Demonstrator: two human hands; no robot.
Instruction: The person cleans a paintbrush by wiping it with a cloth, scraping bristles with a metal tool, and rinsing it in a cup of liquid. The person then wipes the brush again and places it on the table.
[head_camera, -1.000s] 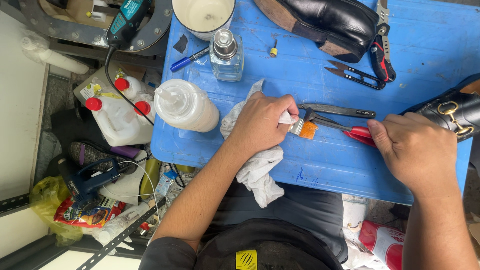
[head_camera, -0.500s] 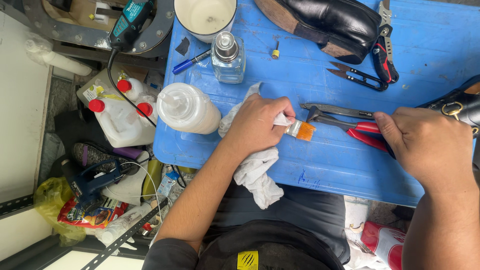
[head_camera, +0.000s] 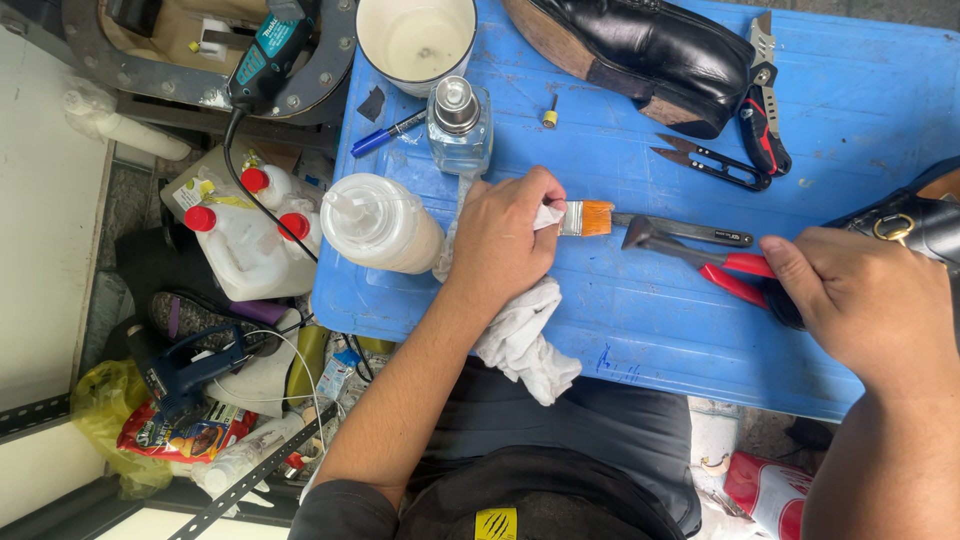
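My left hand (head_camera: 500, 240) is closed around a small brush (head_camera: 590, 217) with orange bristles, and a white cloth (head_camera: 525, 345) is bunched under the palm and hangs over the near edge of the blue table (head_camera: 850, 100). The bristles point right, just above the table. At the right edge, my right hand (head_camera: 850, 300) grips a black leather item with a gold buckle (head_camera: 920, 220). Red-handled pliers (head_camera: 720, 265) lie on the table between the two hands.
A black shoe (head_camera: 650, 50), a folding knife (head_camera: 762, 120) and black snips (head_camera: 710, 163) lie at the far side. A glass bottle (head_camera: 458, 125), white squeeze bottle (head_camera: 385, 222), white cup (head_camera: 415, 40) and blue pen (head_camera: 385, 135) stand left. Red-capped jugs (head_camera: 240, 240) sit on the floor.
My left hand has moved a little left and away from me with the brush and cloth. My right hand has drawn to the right, off the pliers' handles.
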